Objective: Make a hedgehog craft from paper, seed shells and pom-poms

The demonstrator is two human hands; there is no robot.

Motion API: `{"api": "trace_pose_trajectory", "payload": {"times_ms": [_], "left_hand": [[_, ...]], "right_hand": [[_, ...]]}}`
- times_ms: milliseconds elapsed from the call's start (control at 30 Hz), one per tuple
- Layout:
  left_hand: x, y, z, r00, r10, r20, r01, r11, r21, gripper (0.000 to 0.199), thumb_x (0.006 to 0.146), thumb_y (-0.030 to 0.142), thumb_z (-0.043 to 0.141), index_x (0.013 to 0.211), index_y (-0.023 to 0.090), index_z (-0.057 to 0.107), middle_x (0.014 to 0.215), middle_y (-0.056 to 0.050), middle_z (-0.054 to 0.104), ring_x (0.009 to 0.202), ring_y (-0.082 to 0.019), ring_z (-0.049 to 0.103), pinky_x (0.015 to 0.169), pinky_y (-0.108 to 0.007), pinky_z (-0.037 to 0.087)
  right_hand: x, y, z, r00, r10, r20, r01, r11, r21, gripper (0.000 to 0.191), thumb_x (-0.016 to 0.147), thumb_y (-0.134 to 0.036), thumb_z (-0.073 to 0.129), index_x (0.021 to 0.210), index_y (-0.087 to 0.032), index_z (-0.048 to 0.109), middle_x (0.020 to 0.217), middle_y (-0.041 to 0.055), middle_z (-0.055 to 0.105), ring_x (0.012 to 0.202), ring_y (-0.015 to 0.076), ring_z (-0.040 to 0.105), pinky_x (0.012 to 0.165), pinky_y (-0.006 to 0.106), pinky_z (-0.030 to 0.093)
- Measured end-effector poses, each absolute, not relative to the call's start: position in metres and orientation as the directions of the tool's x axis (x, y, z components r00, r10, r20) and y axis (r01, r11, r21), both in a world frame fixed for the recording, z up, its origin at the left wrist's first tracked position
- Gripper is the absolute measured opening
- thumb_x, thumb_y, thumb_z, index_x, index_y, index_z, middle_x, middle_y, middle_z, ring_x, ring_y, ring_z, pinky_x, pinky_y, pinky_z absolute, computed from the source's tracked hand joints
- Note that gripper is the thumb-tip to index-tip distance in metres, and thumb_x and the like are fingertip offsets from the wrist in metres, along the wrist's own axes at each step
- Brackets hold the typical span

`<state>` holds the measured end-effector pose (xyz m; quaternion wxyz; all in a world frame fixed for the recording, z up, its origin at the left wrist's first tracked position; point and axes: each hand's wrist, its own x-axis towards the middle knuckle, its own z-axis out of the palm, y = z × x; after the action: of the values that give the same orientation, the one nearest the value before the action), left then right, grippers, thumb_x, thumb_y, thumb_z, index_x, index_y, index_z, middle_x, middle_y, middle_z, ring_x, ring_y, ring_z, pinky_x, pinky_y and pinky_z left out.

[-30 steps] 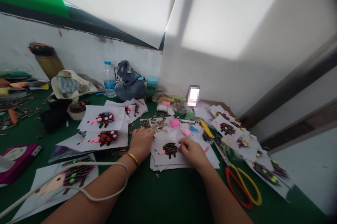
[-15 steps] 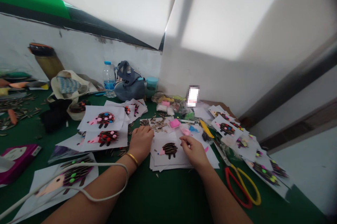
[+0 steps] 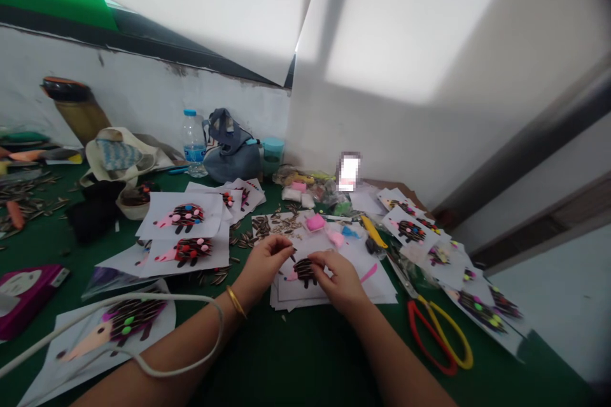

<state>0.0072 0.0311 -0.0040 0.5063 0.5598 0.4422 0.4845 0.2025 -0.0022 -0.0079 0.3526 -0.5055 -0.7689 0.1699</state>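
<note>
A white sheet (image 3: pixel 286 292) on a small stack lies before me, bearing a hedgehog figure (image 3: pixel 304 271) with a pink snout and dark striped seed spines. My left hand (image 3: pixel 265 265), with a gold bracelet at the wrist, pinches a dark sunflower seed (image 3: pixel 293 255) just above the snout. My right hand (image 3: pixel 338 276) is closed in a pinch at the hedgehog's right edge; whatever its fingertips hold is hidden. Behind the hands lie loose sunflower seeds (image 3: pixel 262 226) and pink clay (image 3: pixel 315 222). A pink strip (image 3: pixel 369 273) rests right of my right hand.
Scissors (image 3: pixel 432 324) with red and yellow handles and a yellow cutter (image 3: pixel 374 232) lie to the right. Finished hedgehog sheets (image 3: pixel 188 219) are piled left, others right. A white cable (image 3: pixel 181 297) crosses my left forearm. A water bottle (image 3: pixel 193 146) and a blue bag (image 3: pixel 232 155) stand behind.
My left hand has moved from the seed pile to the hedgehog, now with a seed between its fingertips. My right hand has shifted left, to the hedgehog's edge.
</note>
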Motion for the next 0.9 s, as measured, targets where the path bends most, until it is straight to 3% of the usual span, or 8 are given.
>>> {"api": "trace_pose_trajectory", "payload": {"times_ms": [133, 400, 633, 900], "left_hand": [[0.017, 0.017, -0.001, 0.252, 0.967, -0.034, -0.160, 0.076, 0.984, 0.021, 0.069, 0.033, 0.072, 0.078, 0.016, 0.065, 0.073, 0.000, 0.065, 0.068, -0.013, 0.058, 0.065, -0.025, 0.045], [0.021, 0.012, -0.002, 0.323, 0.944, -0.068, -0.165, 0.126, 0.978, 0.025, 0.063, 0.031, 0.077, 0.078, 0.015, 0.065, 0.070, 0.000, 0.066, 0.066, -0.013, 0.059, 0.064, -0.025, 0.046], [0.017, 0.021, -0.011, 0.163, 0.983, -0.087, -0.142, 0.111, 0.984, 0.027, 0.063, 0.032, 0.076, 0.080, 0.015, 0.064, 0.073, 0.000, 0.065, 0.069, -0.014, 0.059, 0.065, -0.025, 0.045], [0.016, 0.024, -0.016, 0.161, 0.984, -0.079, -0.131, 0.101, 0.986, 0.026, 0.064, 0.032, 0.074, 0.081, 0.016, 0.065, 0.076, -0.001, 0.066, 0.073, -0.015, 0.060, 0.068, -0.026, 0.045]], "right_hand": [[0.195, -0.007, -0.002, -0.228, 0.916, 0.330, 0.604, 0.399, -0.690, 0.020, 0.084, -0.025, 0.057, 0.102, -0.024, 0.067, 0.094, 0.0034, 0.070, 0.088, 0.0188, 0.063, 0.081, 0.030, 0.047], [0.208, -0.004, 0.005, -0.121, 0.933, 0.338, 0.543, 0.347, -0.765, 0.011, 0.082, -0.025, 0.057, 0.077, -0.021, 0.065, 0.076, 0.0011, 0.064, 0.073, 0.0156, 0.058, 0.068, 0.025, 0.044], [0.237, 0.010, -0.011, -0.126, 0.977, 0.171, 0.691, 0.211, -0.691, 0.007, 0.071, -0.019, 0.058, 0.072, -0.019, 0.065, 0.079, 0.0013, 0.063, 0.075, 0.0163, 0.058, 0.067, 0.025, 0.043], [0.225, 0.012, -0.014, -0.174, 0.978, 0.115, 0.752, 0.207, -0.626, 0.006, 0.074, -0.018, 0.060, 0.071, -0.019, 0.066, 0.077, 0.0013, 0.063, 0.077, 0.0166, 0.058, 0.068, 0.025, 0.042]]}}
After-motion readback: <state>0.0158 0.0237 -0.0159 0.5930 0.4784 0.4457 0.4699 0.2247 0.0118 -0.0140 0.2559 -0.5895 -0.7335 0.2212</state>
